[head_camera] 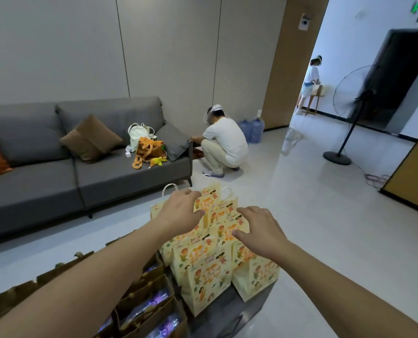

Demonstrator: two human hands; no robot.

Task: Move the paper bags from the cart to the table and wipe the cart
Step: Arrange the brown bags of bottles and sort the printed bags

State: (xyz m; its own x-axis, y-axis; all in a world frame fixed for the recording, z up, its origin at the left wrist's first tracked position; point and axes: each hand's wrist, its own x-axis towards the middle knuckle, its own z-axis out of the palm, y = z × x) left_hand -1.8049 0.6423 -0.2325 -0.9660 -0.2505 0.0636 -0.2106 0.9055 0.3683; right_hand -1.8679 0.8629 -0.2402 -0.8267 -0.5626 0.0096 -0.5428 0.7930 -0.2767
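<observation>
Several pale yellow paper bags [204,272] with orange cartoon prints and white handles stand packed together on a dark cart [229,311] at the bottom centre. My left hand [181,212] hovers over the far bags with its fingers spread and holds nothing. My right hand [258,229] reaches over the nearer right bags, fingers apart, also empty. Brown paper bags [145,298] with purple contents fill the cart's left side, partly hidden by my left forearm.
A grey sofa [63,176] with cushions and cloth bags stands on the left. A person [221,145] crouches at its right end near two water jugs [251,129]. A standing fan [349,113] and another person [309,84] are at the right doorway. Tiled floor spreads between.
</observation>
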